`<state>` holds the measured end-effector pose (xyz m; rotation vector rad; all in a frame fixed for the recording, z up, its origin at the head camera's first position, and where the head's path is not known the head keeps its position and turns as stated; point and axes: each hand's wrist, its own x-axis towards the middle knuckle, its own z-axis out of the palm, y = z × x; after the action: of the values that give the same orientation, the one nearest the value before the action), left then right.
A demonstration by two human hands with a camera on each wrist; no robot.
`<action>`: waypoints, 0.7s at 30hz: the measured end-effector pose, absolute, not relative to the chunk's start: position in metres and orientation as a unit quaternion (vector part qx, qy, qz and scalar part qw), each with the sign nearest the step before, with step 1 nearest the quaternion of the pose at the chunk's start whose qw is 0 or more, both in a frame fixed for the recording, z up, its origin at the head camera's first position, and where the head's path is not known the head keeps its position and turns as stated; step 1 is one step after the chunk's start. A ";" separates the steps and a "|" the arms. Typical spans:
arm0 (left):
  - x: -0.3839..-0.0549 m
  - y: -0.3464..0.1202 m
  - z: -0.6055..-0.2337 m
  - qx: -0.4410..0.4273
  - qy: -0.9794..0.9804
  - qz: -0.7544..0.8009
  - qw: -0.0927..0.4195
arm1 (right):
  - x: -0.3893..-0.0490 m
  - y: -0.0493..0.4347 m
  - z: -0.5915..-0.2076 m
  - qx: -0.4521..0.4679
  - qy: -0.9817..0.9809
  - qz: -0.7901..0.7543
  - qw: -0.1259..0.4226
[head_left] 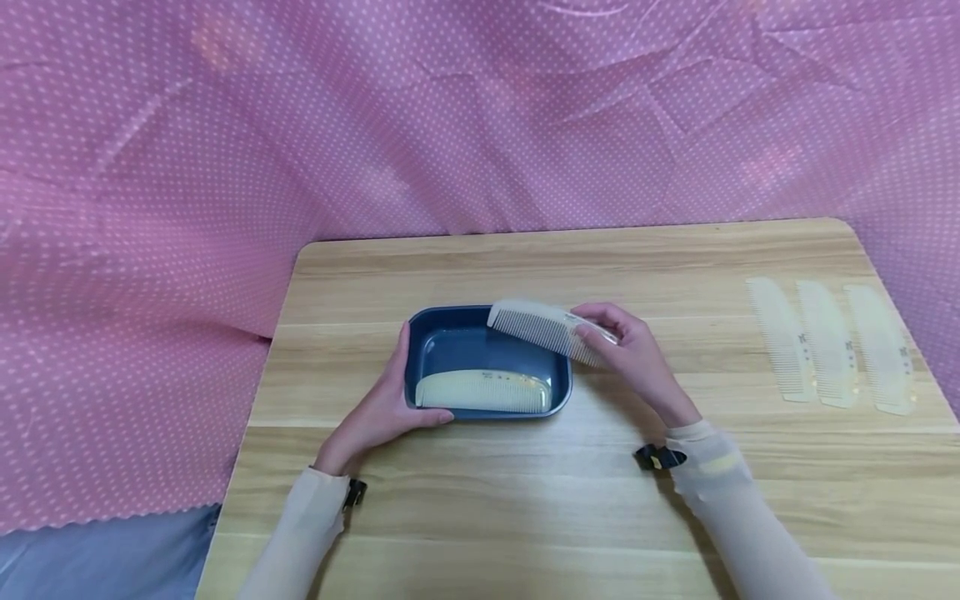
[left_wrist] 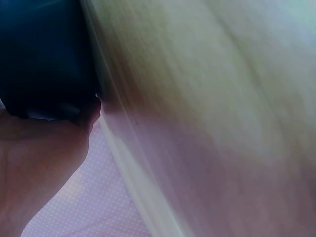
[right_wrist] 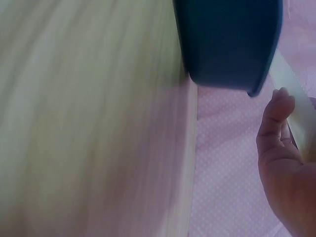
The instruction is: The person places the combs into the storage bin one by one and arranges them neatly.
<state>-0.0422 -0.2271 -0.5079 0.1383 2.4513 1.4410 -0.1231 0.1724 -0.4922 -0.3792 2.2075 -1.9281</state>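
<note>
Head view: two hands at a blue tray on the counter (head_left: 570, 500).
Right hand (head_left: 637, 358) pinches a comb (head_left: 543, 329) over the tray (head_left: 450, 337); left hand (head_left: 382, 408) grips the tray's near-left corner, a second comb (head_left: 483, 392) just beside its thumb.

2 cream sleeves (head_left: 720, 492), a black clip (head_left: 660, 457) at each wrist.

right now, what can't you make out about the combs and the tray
- Small printed marks on the three spare combs: head view, too small to read.
- Handle end of the held comb: head view, covered by the right hand; right wrist view cuts it off.
- Left hand fingertips on the tray: left wrist view is blurred.
- Comb in the tray: absent from both wrist views.
</note>
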 end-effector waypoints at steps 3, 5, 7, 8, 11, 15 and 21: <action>-0.042 -0.227 -0.509 0.050 0.851 0.502 0.145 | -0.121 0.165 -0.492 -0.141 0.744 -0.646 0.100; -0.041 -0.227 -0.509 0.046 0.852 0.501 0.145 | -0.120 0.160 -0.492 -0.153 0.745 -0.641 0.104; -0.040 -0.227 -0.508 0.042 0.854 0.498 0.146 | -0.118 0.155 -0.492 -0.164 0.747 -0.635 0.105; -0.039 -0.228 -0.508 0.041 0.854 0.497 0.146 | -0.117 0.153 -0.491 -0.170 0.749 -0.632 0.106; -0.039 -0.228 -0.508 0.041 0.856 0.494 0.145 | -0.115 0.147 -0.488 -0.188 0.752 -0.623 0.104; -0.039 -0.228 -0.508 0.043 0.856 0.495 0.144 | -0.113 0.141 -0.484 -0.207 0.748 -0.620 0.112; -0.040 -0.226 -0.508 0.044 0.853 0.498 0.148 | -0.112 0.132 -0.481 -0.213 0.734 -0.626 0.155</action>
<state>-0.0399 -0.2262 -0.5079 0.1279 2.4539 1.4336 -0.1120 0.1324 -0.4806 -0.6092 2.1024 -1.7935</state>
